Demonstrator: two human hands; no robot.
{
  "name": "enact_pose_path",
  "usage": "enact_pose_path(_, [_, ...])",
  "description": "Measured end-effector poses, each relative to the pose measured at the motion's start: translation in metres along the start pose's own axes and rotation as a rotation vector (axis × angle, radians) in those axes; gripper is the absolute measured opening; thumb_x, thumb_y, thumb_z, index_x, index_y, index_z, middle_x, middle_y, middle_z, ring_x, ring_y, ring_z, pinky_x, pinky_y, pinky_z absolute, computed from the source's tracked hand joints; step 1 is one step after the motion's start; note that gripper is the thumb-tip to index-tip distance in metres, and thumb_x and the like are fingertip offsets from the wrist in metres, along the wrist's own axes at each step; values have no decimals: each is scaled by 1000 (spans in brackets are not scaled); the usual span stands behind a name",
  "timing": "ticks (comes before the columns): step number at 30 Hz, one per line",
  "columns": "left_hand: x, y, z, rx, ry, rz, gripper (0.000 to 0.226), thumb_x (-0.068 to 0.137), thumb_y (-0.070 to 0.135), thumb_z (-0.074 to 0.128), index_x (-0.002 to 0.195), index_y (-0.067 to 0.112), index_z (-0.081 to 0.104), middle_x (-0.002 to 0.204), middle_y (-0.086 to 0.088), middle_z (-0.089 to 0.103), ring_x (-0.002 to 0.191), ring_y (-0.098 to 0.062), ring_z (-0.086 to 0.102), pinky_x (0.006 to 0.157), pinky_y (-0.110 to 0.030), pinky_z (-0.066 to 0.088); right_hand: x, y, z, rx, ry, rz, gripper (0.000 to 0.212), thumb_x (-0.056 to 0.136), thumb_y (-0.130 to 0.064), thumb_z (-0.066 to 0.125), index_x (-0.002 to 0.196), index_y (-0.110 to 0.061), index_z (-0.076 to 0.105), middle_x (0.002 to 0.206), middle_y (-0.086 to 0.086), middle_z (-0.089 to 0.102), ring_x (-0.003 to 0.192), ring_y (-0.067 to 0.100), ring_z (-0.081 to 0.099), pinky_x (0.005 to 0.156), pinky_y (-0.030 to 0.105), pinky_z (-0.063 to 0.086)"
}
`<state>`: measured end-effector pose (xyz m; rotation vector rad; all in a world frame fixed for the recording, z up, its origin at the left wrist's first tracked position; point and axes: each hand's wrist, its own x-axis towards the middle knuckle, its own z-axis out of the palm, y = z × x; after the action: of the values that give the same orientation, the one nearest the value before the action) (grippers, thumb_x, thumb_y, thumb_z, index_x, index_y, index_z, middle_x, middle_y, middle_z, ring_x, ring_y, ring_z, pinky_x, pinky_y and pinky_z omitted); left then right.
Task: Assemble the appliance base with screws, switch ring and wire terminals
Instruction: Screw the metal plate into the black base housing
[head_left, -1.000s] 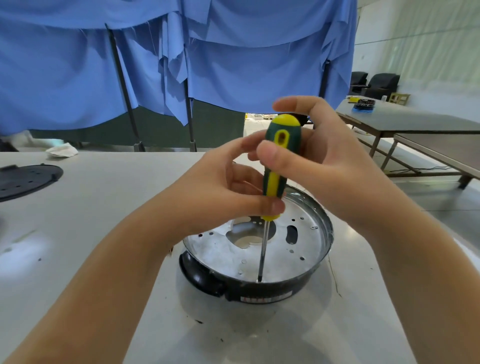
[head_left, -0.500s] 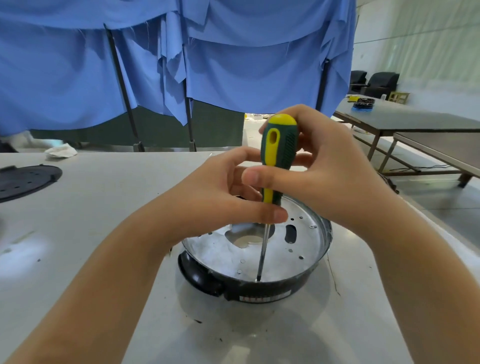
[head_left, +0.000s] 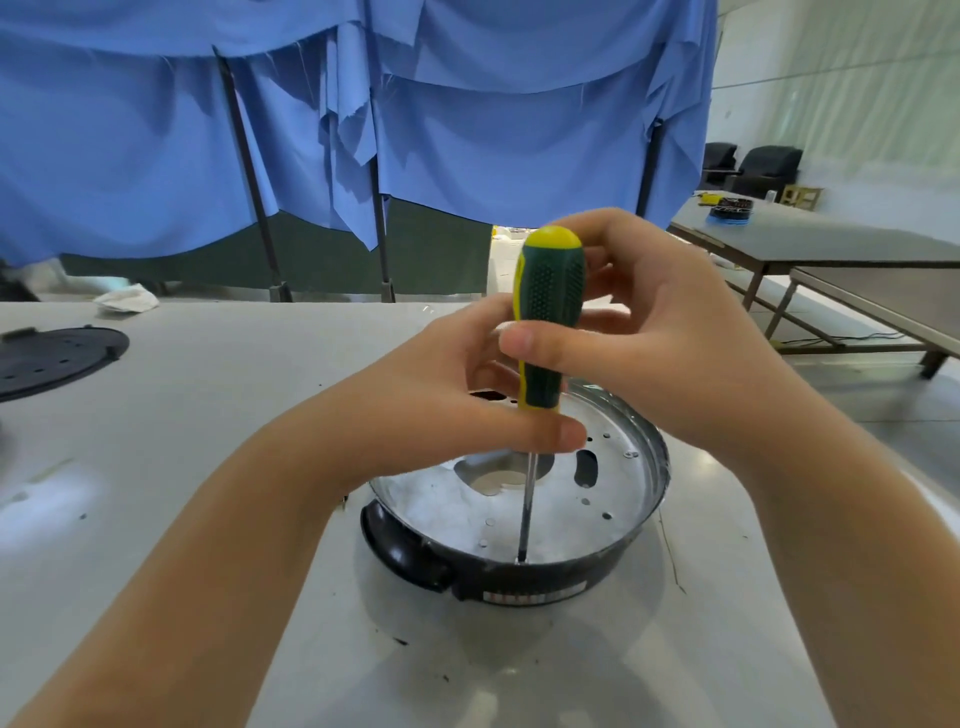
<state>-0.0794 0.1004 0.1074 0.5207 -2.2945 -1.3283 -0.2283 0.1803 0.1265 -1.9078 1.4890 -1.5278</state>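
Two hands gripping upright screwdriver, appliance base label (unreadable)

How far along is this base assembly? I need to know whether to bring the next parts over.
Done: the silver plate sits inside the black base. In hand: both hands, left hand and right hand, hold the screwdriver upright, its tip at the plate's near edge, apparently driving a screw. Left: several plate holes look open, and no switch ring or wire terminals are visible. Early stage.
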Motion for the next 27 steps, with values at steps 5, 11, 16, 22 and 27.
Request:
enact_pose_path(5, [2,1,2,7,128,12,70,67,8,84,127,23,54,95,-3,74,87,-21,72,81,-39,59,0,1,0,-43,14,35,50,67,-38,81,105,-25,52,86,-7,64,81,8,65,76,26,57])
enact_pose_path(11, [-3,2,-4,-148,-47,-27,69,82,-6,68,138,23,40,105,-10,74,101,-23,70,89,-34,56,-1,0,-11,139,-166,66,58,80,-16,61,135,-26,46,114,-2,67,108,12,64,91,34,54])
enact_pose_path(16, [-1,2,0,-41,-21,-23,74,75,9,79,136,30,44,109,-2,72,104,-20,68,93,-41,54,0,-1,-11,10,-113,7,52,76,-19,78,122,-25,55,96,-6,63,91,10,67,77,25,56])
enact_pose_path(22, [2,-2,1,-24,68,-4,71,68,8,84,128,26,51,96,-6,74,89,-25,73,85,-44,58,0,-2,-2,-107,-25,-34,40,73,-37,77,107,-23,61,88,-11,64,89,4,64,78,17,54])
enact_pose_path(27, [-4,-3,-7,-174,-102,-13,74,80,3,70,140,30,37,110,-11,72,108,-21,67,88,-27,55,-1,-2,-11,154,-147,31,47,85,-17,60,132,-18,53,116,-2,68,109,8,63,92,25,52])
